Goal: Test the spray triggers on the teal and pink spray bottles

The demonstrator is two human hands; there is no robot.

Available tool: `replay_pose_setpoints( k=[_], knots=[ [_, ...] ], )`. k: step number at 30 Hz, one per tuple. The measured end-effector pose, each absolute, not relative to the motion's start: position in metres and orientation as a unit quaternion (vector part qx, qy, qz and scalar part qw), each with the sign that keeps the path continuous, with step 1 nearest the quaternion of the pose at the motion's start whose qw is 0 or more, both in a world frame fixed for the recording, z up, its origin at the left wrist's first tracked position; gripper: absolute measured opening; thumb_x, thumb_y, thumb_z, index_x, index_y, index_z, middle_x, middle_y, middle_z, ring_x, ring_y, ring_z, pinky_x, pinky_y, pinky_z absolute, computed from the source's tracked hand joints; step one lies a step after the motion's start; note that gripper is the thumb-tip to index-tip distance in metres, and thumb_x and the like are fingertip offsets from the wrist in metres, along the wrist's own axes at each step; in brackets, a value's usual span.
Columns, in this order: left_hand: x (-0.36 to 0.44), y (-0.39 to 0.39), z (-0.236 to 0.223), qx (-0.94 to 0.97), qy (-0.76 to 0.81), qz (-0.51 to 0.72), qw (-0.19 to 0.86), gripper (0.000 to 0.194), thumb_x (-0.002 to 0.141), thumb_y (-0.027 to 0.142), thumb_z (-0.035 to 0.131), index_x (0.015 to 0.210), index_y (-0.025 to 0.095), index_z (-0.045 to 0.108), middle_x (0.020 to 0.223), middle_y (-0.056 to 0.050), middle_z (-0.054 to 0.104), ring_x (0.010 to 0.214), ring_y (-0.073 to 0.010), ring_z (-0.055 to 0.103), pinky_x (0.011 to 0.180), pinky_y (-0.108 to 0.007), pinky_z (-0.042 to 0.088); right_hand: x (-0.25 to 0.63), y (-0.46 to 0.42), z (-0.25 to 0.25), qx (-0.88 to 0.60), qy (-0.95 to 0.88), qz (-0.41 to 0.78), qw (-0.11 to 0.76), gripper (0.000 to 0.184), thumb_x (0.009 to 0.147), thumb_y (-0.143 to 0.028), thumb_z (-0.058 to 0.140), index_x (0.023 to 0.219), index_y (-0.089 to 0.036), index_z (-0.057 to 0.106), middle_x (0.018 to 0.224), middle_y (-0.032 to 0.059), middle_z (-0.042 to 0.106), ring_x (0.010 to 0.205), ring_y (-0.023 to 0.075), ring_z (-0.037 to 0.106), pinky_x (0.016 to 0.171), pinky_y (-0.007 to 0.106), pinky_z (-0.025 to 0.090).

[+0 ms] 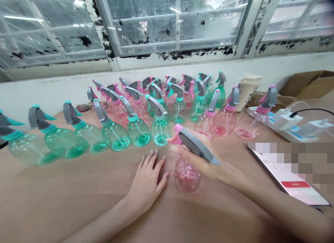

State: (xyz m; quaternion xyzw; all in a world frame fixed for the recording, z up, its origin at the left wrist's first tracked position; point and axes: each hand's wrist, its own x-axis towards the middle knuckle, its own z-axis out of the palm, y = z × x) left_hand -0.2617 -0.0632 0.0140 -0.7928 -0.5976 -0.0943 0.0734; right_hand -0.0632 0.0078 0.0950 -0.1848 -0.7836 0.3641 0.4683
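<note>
My right hand is closed round the neck of a pink spray bottle with a grey trigger head and a pink nozzle; the bottle stands on the wooden table just in front of me. My left hand lies flat on the table beside the bottle, fingers stretched out and together, holding nothing. Behind both hands stand rows of several green spray bottles and several pink spray bottles, all with grey trigger heads.
A paper cup with a lid stands at the back right. White power strips with a black cable lie to the right, a cardboard box behind them. A phone or tablet lies at the right. A windowed wall runs along the far edge.
</note>
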Motion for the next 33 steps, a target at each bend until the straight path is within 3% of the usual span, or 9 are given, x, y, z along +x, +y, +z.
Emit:
replay_pose_setpoints(
  k=[9,13,16,18,20,24,27,33],
  knots=[
    [-0.258,-0.065,0.019,-0.789,-0.606,-0.083,0.063,0.04,0.097,0.033,0.049,0.13,0.012,0.057,0.142,-0.021,0.05,0.131,-0.0355,0.046,0.106,-0.056,0.037,-0.058,0.002,0.089,-0.213,-0.789,0.334,0.469,0.043,0.079,-0.037,0.072,0.119,-0.023,0.061,0.079,-0.0024,0.064,0.049,0.0083,0.044,0.05,0.024,0.046],
    [-0.256,-0.065,0.018,-0.784,-0.612,-0.082,0.065,0.042,0.096,0.033,0.051,0.131,0.011,0.057,0.143,-0.023,0.048,0.131,-0.0367,0.047,0.107,-0.056,0.036,-0.047,-0.005,0.097,-0.26,-0.793,0.337,0.436,0.07,0.075,-0.042,0.076,0.137,-0.025,0.048,0.092,0.0018,0.069,0.056,0.0114,0.053,0.057,0.027,0.051],
    [-0.255,-0.065,0.019,-0.783,-0.613,-0.086,0.064,0.044,0.096,0.033,0.052,0.134,0.011,0.056,0.143,-0.023,0.049,0.132,-0.0371,0.046,0.107,-0.057,0.035,-0.038,-0.014,0.101,-0.292,-0.813,0.326,0.384,0.076,0.074,-0.044,0.076,0.141,-0.029,0.042,0.108,0.0045,0.067,0.07,0.0153,0.061,0.068,0.03,0.055],
    [-0.255,-0.065,0.019,-0.782,-0.614,-0.089,0.062,0.043,0.096,0.032,0.051,0.133,0.01,0.057,0.142,-0.023,0.049,0.132,-0.0373,0.046,0.107,-0.056,0.035,-0.034,-0.02,0.101,-0.304,-0.827,0.306,0.361,0.076,0.075,-0.046,0.076,0.141,-0.031,0.042,0.12,0.006,0.063,0.085,0.0195,0.063,0.079,0.035,0.055],
    [-0.254,-0.064,0.019,-0.782,-0.614,-0.091,0.06,0.043,0.096,0.032,0.052,0.133,0.009,0.057,0.142,-0.024,0.049,0.132,-0.0374,0.045,0.108,-0.056,0.034,-0.031,-0.025,0.098,-0.326,-0.831,0.282,0.352,0.068,0.075,-0.048,0.075,0.134,-0.029,0.048,0.117,0.0066,0.063,0.096,0.0242,0.064,0.086,0.04,0.054],
    [-0.254,-0.065,0.019,-0.781,-0.614,-0.093,0.061,0.043,0.096,0.032,0.052,0.133,0.009,0.058,0.142,-0.024,0.05,0.133,-0.0373,0.045,0.108,-0.055,0.034,-0.026,-0.032,0.091,-0.377,-0.83,0.2,0.36,0.039,0.078,-0.046,0.073,0.108,-0.025,0.061,0.105,0.0073,0.069,0.102,0.0293,0.064,0.086,0.045,0.054],
    [-0.254,-0.065,0.018,-0.781,-0.614,-0.092,0.064,0.043,0.097,0.033,0.051,0.132,0.01,0.058,0.142,-0.024,0.049,0.133,-0.0368,0.045,0.108,-0.055,0.034,-0.018,-0.027,0.086,-0.379,-0.833,0.155,0.372,0.037,0.079,-0.045,0.072,0.109,-0.026,0.061,0.112,0.0071,0.068,0.108,0.0305,0.063,0.089,0.046,0.052],
    [-0.255,-0.064,0.018,-0.781,-0.614,-0.092,0.068,0.044,0.097,0.034,0.051,0.133,0.01,0.058,0.142,-0.023,0.05,0.133,-0.0366,0.045,0.108,-0.055,0.034,-0.012,0.007,0.087,-0.46,-0.821,0.121,0.316,0.02,0.081,-0.04,0.069,0.087,-0.021,0.066,0.092,0.0069,0.073,0.084,0.0285,0.069,0.066,0.036,0.051]
  ],
)
